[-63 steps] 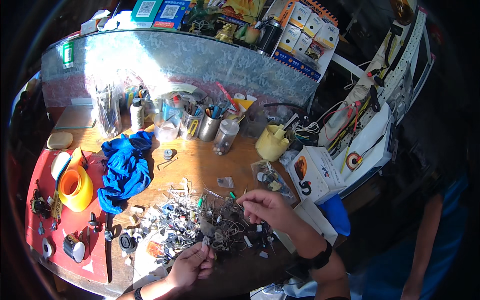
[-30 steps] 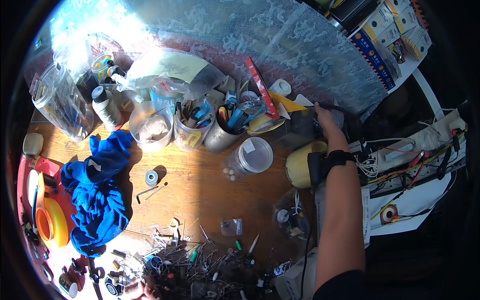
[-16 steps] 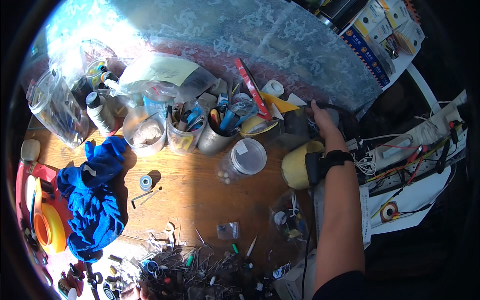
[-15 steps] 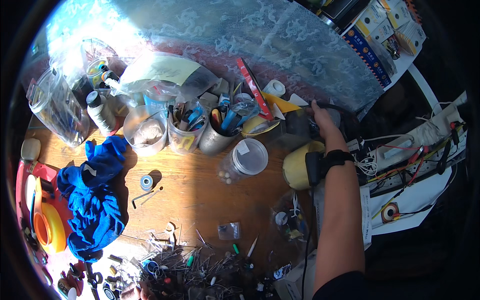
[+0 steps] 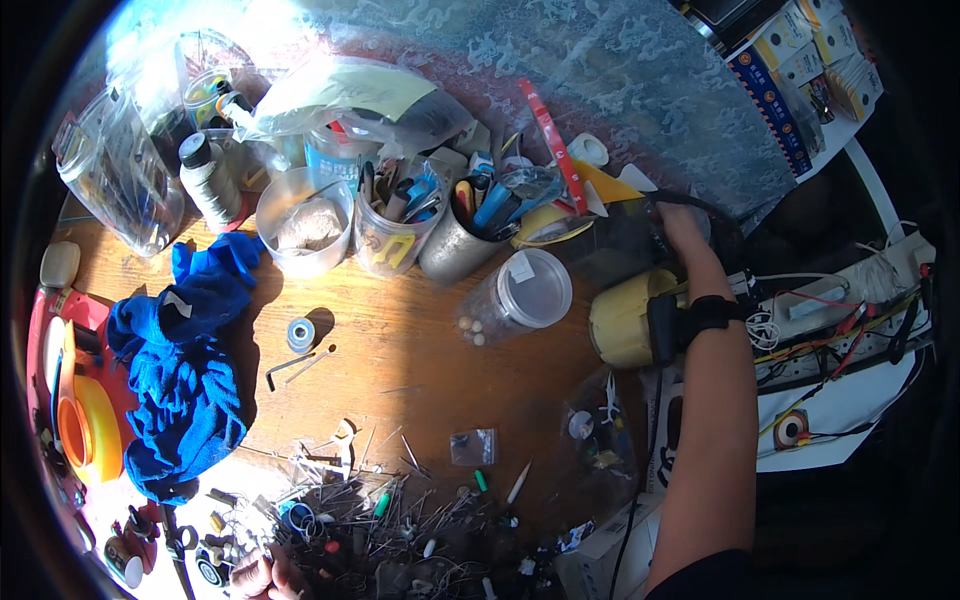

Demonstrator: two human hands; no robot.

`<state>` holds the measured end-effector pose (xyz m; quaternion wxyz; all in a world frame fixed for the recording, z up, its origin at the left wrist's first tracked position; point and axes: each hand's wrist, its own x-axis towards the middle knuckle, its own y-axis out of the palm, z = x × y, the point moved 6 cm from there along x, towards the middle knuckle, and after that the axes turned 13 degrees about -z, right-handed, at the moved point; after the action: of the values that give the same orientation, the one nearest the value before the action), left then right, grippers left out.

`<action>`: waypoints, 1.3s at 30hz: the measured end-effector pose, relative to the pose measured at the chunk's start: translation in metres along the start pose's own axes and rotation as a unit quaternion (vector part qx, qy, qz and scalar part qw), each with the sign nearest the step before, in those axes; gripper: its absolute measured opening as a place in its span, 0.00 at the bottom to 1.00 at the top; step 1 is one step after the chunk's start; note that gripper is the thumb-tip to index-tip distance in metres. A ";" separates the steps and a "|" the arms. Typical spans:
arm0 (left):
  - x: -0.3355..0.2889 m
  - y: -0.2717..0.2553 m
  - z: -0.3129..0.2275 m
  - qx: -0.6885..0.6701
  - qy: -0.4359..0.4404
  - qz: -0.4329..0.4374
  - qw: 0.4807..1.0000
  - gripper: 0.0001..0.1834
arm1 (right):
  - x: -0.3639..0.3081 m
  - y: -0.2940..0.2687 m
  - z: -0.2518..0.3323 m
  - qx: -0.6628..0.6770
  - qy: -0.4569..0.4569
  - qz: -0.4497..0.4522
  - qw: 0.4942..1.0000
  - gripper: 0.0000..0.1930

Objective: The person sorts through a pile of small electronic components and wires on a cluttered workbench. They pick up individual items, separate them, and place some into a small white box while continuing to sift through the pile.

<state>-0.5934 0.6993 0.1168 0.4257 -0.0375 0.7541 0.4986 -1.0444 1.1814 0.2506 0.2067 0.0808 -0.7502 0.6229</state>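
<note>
My right hand reaches to the back right of the wooden table, among dark things beside a yellow sheet. Its fingers are mostly lost in shadow, so what they touch or hold cannot be seen. A black strap with a box-shaped device is round that wrist, and a cable hangs from it. Close by stands a pale yellow container. At the lower edge, my left hand is partly in view with fingers curled together. Whatever it holds is too small to make out. Around it lie many loose thin metal pieces.
A clear lidded jar, a metal tool cup and open plastic tubs line the back. A blue cloth and an orange tape dispenser lie left. Wires and a power strip are at right.
The view has shifted, so the table things sit a little higher and the back row further right. My right hand stays at the back right; more of my left hand shows.
</note>
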 end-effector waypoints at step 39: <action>-0.041 -0.010 0.006 0.038 0.161 -0.043 0.985 0.13 | -0.418 -0.190 0.259 0.435 -0.514 0.309 0.672 0.19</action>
<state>-0.5587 0.6842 0.1372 0.3207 -0.1334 0.8288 0.4386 -0.6495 0.8339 0.2140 -0.4745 0.2330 -0.3641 0.7668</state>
